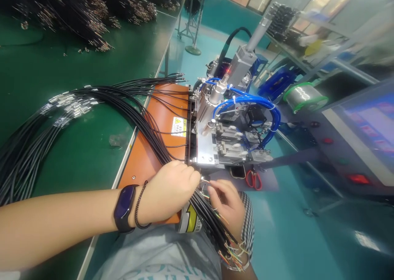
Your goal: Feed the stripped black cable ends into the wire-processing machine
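Note:
My left hand [175, 185] is closed over a bundle of black cables [147, 132], which runs beneath it and comes out below. Coloured stripped wire ends [230, 251] fan out at the bundle's lower end, over my right wrist. My right hand [227, 202] is closed in a pinch beside the left, thumb and forefinger at a thin wire end [205, 181]. Both hands are just in front of a wire-processing machine [206, 144] with metal cylinders and blue air tubes. Several single cables lead over its orange plate [166, 111] to its edge.
Crimped silver ends [74, 103] of cables lie on the green table [61, 157]. More black cable bundles [76, 13] are piled at the back left. Red-handled scissors [253, 180], a phone [238, 172], a solder-like wire spool [304, 97] and a screen [369, 124] are on the right.

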Action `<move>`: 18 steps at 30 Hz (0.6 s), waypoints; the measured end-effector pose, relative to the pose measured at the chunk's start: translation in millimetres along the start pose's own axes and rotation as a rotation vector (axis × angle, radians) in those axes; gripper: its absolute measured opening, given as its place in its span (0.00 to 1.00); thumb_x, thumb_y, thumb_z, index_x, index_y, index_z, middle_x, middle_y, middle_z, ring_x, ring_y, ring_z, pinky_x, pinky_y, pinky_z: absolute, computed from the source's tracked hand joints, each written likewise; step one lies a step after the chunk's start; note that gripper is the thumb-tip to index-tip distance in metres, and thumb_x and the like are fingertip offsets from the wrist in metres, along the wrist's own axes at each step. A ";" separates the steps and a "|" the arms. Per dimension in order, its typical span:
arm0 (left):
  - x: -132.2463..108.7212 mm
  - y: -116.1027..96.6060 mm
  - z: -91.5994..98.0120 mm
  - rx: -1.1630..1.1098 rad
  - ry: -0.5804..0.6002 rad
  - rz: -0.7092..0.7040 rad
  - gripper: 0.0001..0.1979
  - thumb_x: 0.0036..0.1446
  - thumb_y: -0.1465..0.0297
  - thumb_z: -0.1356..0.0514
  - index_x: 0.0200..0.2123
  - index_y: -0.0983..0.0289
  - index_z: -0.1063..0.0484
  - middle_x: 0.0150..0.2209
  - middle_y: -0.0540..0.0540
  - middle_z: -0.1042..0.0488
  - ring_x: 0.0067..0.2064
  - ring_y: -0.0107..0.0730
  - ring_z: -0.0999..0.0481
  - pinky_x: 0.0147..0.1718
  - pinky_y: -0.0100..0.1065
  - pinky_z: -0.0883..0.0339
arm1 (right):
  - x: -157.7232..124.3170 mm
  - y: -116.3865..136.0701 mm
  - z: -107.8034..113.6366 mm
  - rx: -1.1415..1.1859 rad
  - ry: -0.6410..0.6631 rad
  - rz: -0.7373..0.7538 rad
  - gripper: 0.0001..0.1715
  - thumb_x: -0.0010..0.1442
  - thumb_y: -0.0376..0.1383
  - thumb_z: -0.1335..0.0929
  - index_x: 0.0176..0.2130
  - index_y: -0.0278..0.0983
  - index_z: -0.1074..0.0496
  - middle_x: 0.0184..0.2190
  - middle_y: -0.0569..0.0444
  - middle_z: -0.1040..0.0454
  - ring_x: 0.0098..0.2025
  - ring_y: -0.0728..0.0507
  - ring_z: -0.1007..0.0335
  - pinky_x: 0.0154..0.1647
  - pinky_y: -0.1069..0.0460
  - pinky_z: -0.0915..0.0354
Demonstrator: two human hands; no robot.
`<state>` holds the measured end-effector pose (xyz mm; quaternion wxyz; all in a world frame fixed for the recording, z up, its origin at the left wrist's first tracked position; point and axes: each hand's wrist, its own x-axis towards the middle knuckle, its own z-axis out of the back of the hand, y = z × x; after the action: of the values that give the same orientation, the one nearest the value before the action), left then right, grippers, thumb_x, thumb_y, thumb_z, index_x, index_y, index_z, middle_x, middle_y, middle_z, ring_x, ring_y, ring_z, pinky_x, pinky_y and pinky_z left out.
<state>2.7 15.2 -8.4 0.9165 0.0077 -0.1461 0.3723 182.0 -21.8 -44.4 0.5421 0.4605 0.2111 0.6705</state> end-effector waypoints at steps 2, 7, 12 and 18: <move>-0.7 0.5 -0.5 -0.018 -0.018 0.008 0.07 0.57 0.76 0.49 0.27 0.62 0.40 0.26 0.52 0.35 0.29 0.36 0.36 0.29 0.39 0.41 | -2.0 1.2 -0.9 0.051 0.035 0.040 0.07 0.60 0.31 0.34 0.37 0.40 0.26 0.30 0.55 0.27 0.34 0.46 0.32 0.33 0.52 0.36; -1.8 1.6 -1.2 -0.044 -0.023 0.016 0.06 0.56 0.76 0.48 0.27 0.62 0.40 0.27 0.51 0.36 0.29 0.36 0.37 0.29 0.38 0.43 | 0.7 1.9 -2.2 -0.055 0.195 -0.015 0.08 0.61 0.37 0.34 0.36 0.40 0.25 0.34 0.53 0.25 0.38 0.42 0.32 0.40 0.48 0.37; -0.3 1.9 -0.2 -0.052 -0.010 0.016 0.05 0.55 0.76 0.47 0.27 0.63 0.39 0.26 0.51 0.35 0.29 0.35 0.37 0.29 0.38 0.44 | 3.1 6.0 -2.9 -0.053 0.047 -0.117 0.08 0.60 0.37 0.34 0.31 0.38 0.27 0.30 0.53 0.27 0.34 0.44 0.32 0.37 0.49 0.37; -0.2 0.6 -2.5 -0.043 -0.015 0.024 0.06 0.55 0.76 0.48 0.27 0.63 0.39 0.25 0.52 0.35 0.28 0.34 0.36 0.29 0.37 0.46 | 1.6 6.4 -10.6 -0.022 0.079 -0.071 0.08 0.61 0.34 0.35 0.33 0.39 0.26 0.31 0.53 0.26 0.36 0.44 0.32 0.39 0.49 0.36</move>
<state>2.8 15.8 -10.9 0.9108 -0.0111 -0.1609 0.3800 169.7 -20.1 -44.0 0.5619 0.4197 0.2413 0.6707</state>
